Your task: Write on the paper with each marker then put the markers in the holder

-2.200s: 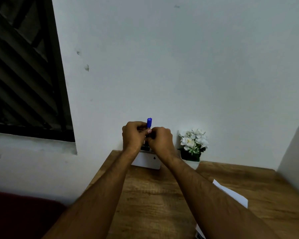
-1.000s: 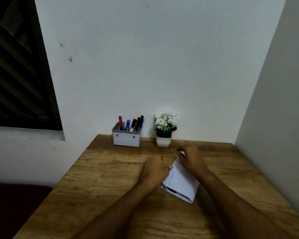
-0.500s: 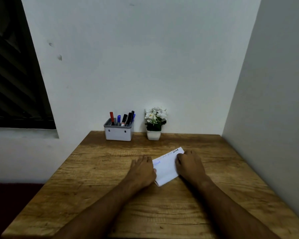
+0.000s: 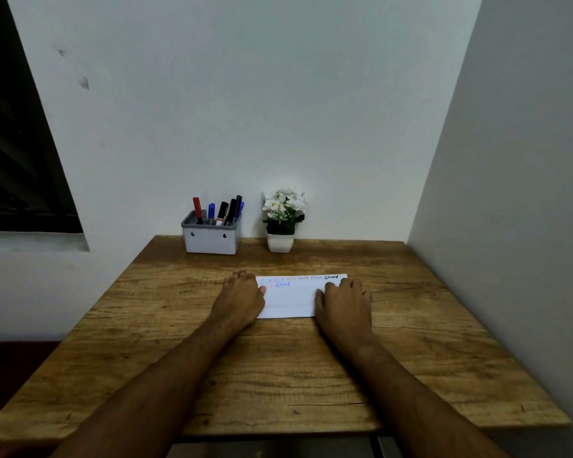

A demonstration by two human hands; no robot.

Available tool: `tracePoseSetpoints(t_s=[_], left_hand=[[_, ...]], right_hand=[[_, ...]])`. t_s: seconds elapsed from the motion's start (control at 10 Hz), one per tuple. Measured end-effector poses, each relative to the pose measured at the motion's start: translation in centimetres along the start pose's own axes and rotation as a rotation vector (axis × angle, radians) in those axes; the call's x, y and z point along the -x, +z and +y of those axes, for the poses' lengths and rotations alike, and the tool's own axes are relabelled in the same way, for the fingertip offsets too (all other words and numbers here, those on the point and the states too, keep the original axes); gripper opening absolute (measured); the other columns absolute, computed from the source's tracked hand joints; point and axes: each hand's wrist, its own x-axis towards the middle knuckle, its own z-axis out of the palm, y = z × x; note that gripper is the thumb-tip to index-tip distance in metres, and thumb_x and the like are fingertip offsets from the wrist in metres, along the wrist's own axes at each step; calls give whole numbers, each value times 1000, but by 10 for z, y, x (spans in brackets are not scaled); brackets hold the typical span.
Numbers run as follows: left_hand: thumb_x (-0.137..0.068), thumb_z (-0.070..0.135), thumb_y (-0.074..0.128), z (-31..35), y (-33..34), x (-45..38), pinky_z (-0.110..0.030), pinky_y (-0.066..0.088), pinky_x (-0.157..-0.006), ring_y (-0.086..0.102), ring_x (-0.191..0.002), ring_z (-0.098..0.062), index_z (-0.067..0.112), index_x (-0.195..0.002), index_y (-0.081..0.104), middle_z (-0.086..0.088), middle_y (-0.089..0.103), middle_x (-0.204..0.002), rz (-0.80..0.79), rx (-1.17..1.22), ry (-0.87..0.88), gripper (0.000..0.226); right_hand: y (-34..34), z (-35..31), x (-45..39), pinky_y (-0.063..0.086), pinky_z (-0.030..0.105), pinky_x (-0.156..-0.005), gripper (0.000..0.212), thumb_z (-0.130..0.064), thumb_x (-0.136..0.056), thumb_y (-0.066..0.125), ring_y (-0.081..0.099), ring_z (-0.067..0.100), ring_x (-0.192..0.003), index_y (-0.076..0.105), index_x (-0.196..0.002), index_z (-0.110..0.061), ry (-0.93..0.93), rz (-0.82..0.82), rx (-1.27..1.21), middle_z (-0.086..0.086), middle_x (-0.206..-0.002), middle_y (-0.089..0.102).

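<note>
A white paper [image 4: 290,300] lies flat in the middle of the wooden desk [image 4: 278,368], with black and blue handwriting along its far edge. My left hand [image 4: 240,297] rests palm down on the paper's left end. My right hand [image 4: 343,300] lies palm down on its right end. Neither hand holds a marker. At the back of the desk a grey holder [image 4: 211,238] carries several markers [image 4: 224,211] standing upright, with red, blue and black caps.
A small white pot with white flowers [image 4: 282,219] stands right of the holder against the back wall. A side wall [image 4: 510,226] closes the desk's right edge. A dark window [image 4: 17,143] is at the left.
Both hands left the holder, where they gripped a blue marker, and came to the paper. They turned it from a slant and laid it straight and flat.
</note>
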Motion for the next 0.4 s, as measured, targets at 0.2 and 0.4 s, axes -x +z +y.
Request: tracePoseSetpoints(t_s=[0.2,0.4], left_hand=[[-105,36,37,-4,-6,-4,-41,17,-123,27,-148,-28,3,-146,42,-17,31,-158,20,29,11,53],[-105,38,35,1,-24,-13,-43,9,-123,13,-152,-30,3,-153,27,-18,19,-163,127,15,63,60]], right_hand=[[-10,2,-10,45,45,-97,44,-44,-107,36,56,29,-119,66,-125,-18,-32,35,37,11,-128,65],[-17,3,-36,50,43,-92,40,-45,-104,42,60,29,-111,68,-116,-17,-52,105,32,11,-120,68]])
